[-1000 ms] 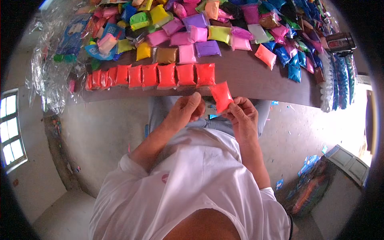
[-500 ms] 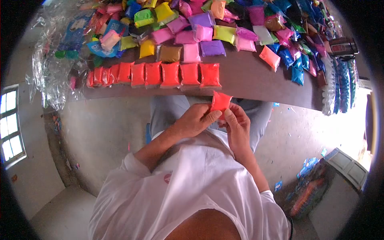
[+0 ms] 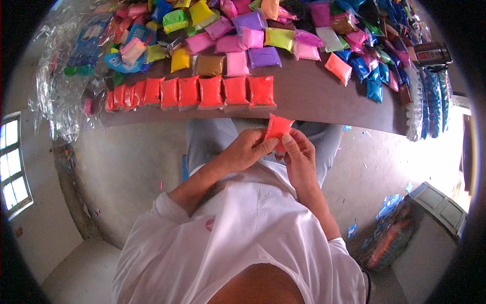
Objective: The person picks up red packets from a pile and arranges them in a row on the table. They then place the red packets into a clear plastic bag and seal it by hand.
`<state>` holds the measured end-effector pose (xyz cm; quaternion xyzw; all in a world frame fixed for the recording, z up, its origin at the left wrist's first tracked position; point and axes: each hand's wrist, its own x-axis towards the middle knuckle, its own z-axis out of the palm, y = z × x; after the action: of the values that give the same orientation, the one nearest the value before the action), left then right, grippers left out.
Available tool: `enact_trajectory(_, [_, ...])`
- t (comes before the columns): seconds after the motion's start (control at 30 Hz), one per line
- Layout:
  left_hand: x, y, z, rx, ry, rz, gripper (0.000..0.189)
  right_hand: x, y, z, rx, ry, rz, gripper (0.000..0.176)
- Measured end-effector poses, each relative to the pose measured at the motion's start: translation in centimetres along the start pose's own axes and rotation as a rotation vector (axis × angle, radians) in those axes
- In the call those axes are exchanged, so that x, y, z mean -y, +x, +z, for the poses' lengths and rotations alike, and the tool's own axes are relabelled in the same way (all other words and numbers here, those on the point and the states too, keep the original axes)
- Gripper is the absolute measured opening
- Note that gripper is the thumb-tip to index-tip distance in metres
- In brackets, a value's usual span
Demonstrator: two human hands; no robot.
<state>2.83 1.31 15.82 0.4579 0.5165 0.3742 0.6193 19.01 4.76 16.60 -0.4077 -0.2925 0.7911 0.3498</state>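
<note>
1. Left hand [image 3: 251,148] and right hand [image 3: 299,152] now meet on one red packet [image 3: 279,126]; a second ago the right hand alone pinches it by its lower corner while the left hand sits apart at its eight o'clock.

2. Its lean differs too: a second ago its long axis points roughly from eleven to five, and now it seems to run from one to seven, though the thumbs cover the lower end, so this is a judgement.

3. Against half a second ago, almost nothing changes: same two-handed hold, with only a slight shift of the whole view.

4. From the left hand the red packet lies toward two o'clock; from the right hand, between ten and eleven. Neither hand is clearly nearer, since both touch it.

5. Each hand is clamped on the packet, thumb on the face toward the camera, other fingers curled behind and partly hidden. In the view, its upper end shows right by the near edge of the table [image 3: 329,109].

6. Toward eleven from it, on the table, is the last red packet [image 3: 261,91] of a side-by-side row that stretches off toward nine o'clock.

7. Beyond that row, toward twelve, a brown packet [image 3: 209,65] and a purple packet [image 3: 265,57] lie at the front of a mixed-colour heap.
</note>
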Motion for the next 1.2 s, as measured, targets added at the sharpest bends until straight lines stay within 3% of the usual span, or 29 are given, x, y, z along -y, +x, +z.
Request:
enact_trajectory(0.07, [0.0, 0.1, 0.0, 0.035, 0.019, -0.042, 0.04, -0.1, 0.1, -0.1, 0.003, -0.065, -0.015, 0.025])
enact_trajectory(0.13, [-0.2, 0.2, 0.4, 0.015, -0.06, 0.077, 0.04, -0.2, 0.1, -0.5, 0.0, -0.153, -0.04, 0.026])
enact_trajectory(0.47, [1.2, 0.7, 1.1, 0.034, -0.076, 0.019, 0.039, -0.3, -0.3, -0.9, -0.038, -0.222, -0.111, 0.029])
enact_trajectory(0.53, [0.4, 0.6, 1.2, 0.039, -0.054, -0.003, 0.039, 0.1, -0.2, -0.6, -0.165, -0.305, -0.189, 0.03])
enact_trajectory(0.7, [1.6, 0.7, 1.1, 0.053, 0.05, -0.005, 0.038, 2.2, 1.1, -1.5, -0.22, -0.388, -0.273, 0.031])
enact_trajectory(0.83, [3.8, 0.6, 1.4, -0.023, -0.089, -0.054, 0.039, 4.3, 3.4, -1.9, -0.278, -0.666, -0.426, 0.027])
enact_trajectory(0.97, [5.9, 0.8, 0.7, -0.086, 0.047, -0.062, 0.038, 5.1, 6.2, -1.5, -0.306, -1.024, -0.489, 0.027])
enact_trajectory(1.07, [6.0, 0.6, 0.0, -0.104, 0.135, 0.0, 0.038, 5.3, 6.9, 0.3, -0.242, -1.059, -0.444, 0.026])
enact_trajectory(1.2, [5.1, -0.2, -0.7, -0.165, 0.111, -0.061, 0.038, 6.3, 6.5, 1.8, -0.26, -1.221, -0.458, 0.025])
